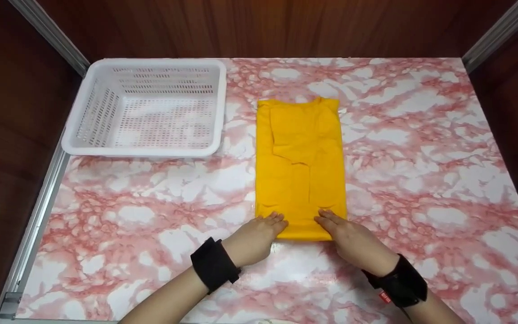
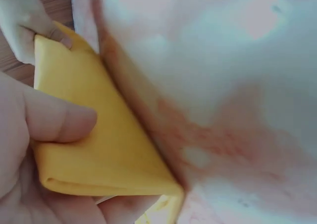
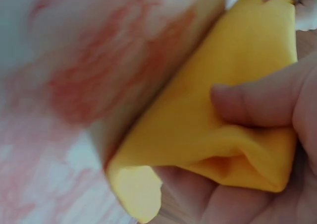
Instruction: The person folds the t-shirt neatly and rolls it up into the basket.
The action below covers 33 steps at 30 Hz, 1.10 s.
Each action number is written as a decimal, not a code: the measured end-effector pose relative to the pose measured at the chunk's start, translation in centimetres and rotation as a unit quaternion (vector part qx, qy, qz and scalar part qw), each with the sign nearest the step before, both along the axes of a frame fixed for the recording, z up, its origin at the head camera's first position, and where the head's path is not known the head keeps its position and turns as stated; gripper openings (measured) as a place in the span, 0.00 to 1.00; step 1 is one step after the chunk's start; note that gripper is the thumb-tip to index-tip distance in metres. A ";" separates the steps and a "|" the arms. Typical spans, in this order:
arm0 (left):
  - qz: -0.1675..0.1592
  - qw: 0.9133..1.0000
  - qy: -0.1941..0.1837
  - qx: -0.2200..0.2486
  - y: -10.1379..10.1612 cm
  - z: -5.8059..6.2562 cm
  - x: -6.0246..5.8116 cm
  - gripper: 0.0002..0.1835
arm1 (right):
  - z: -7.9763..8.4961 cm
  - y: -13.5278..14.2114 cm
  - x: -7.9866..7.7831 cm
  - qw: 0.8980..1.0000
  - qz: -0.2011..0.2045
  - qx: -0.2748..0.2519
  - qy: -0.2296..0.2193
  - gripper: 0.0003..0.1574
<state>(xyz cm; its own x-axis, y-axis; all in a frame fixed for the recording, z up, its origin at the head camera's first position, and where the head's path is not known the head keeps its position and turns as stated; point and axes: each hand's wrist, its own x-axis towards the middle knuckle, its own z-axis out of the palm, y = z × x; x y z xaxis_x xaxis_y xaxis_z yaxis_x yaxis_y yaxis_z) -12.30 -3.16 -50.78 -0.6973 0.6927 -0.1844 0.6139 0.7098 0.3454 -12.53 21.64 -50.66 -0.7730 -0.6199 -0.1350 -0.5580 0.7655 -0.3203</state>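
A yellow shirt (image 1: 304,135) lies folded into a long rectangle at the middle of the table, its neckline at the far end and a sleeve folded across it. At the near end my left hand (image 1: 254,238) grips the left corner. My right hand (image 1: 358,243) holds the right corner of that end. Seen from the left wrist, the thumb (image 2: 64,121) lies over the folded yellow cloth (image 2: 94,90) with fingers beneath. The right wrist view has the same pinch, thumb (image 3: 252,102) on top, and the cloth (image 3: 198,125) creased between thumb and fingers.
A white perforated plastic basket (image 1: 219,108) stands at the back left, with nothing seen inside. The tabletop (image 1: 421,189) has a red and white marbled cover. Dark wood-look panels (image 1: 263,27) with metal edge strips (image 1: 52,36) border the back and sides.
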 end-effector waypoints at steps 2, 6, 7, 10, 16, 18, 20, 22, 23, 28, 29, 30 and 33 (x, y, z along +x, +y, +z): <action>-0.001 1.000 -0.020 0.009 -0.1 0.5 -0.1 0.24 | 0.6 0.0 -0.1 0.999 -0.007 0.000 -0.040 0.27; 0.002 0.997 -0.065 0.044 -0.5 1.5 -0.9 0.22 | 1.6 0.1 -0.9 0.994 -0.027 -0.019 -0.108 0.25; 0.004 0.996 -0.076 0.053 -0.6 1.7 -1.2 0.21 | 1.9 0.2 -1.2 0.992 -0.028 -0.026 -0.116 0.23; 0.008 0.992 -0.102 0.080 -0.9 2.5 -2.5 0.20 | 2.5 0.5 -2.4 0.989 -0.021 -0.048 -0.138 0.17; 0.037 0.982 -0.136 0.127 -1.3 3.9 -6.1 0.17 | 3.7 1.0 -5.6 0.990 -0.009 -0.078 -0.116 0.10; 0.053 0.981 -0.130 0.138 -1.5 4.2 -7.3 0.16 | 3.9 1.2 -6.7 0.991 -0.013 -0.081 -0.102 0.09; 0.069 0.980 -0.121 0.141 -1.6 4.2 -8.3 0.16 | 4.0 1.4 -7.8 0.992 -0.023 -0.079 -0.096 0.09; 0.084 0.980 -0.109 0.144 -1.6 4.0 -9.3 0.15 | 3.9 1.6 -8.8 0.993 -0.025 -0.083 -0.085 0.10; 0.091 0.980 -0.099 0.144 -1.6 3.8 -9.7 0.14 | 3.8 1.8 -9.2 0.993 -0.029 -0.083 -0.079 0.11; 0.139 0.977 -0.050 0.152 -1.7 2.8 -11.7 0.11 | 3.1 2.2 -11.2 0.993 -0.056 -0.083 -0.055 0.15; 0.150 0.976 -0.044 0.154 -1.7 2.5 -12.1 0.11 | 2.9 2.2 -11.5 0.993 -0.064 -0.082 -0.054 0.16; 0.159 0.974 -0.040 0.157 -1.7 2.3 -12.5 0.11 | 2.8 2.3 -11.8 0.993 -0.072 -0.081 -0.055 0.17; 0.184 0.970 -0.019 0.159 -1.6 1.4 -13.4 0.12 | 1.9 2.3 -12.6 0.990 -0.102 -0.083 -0.056 0.20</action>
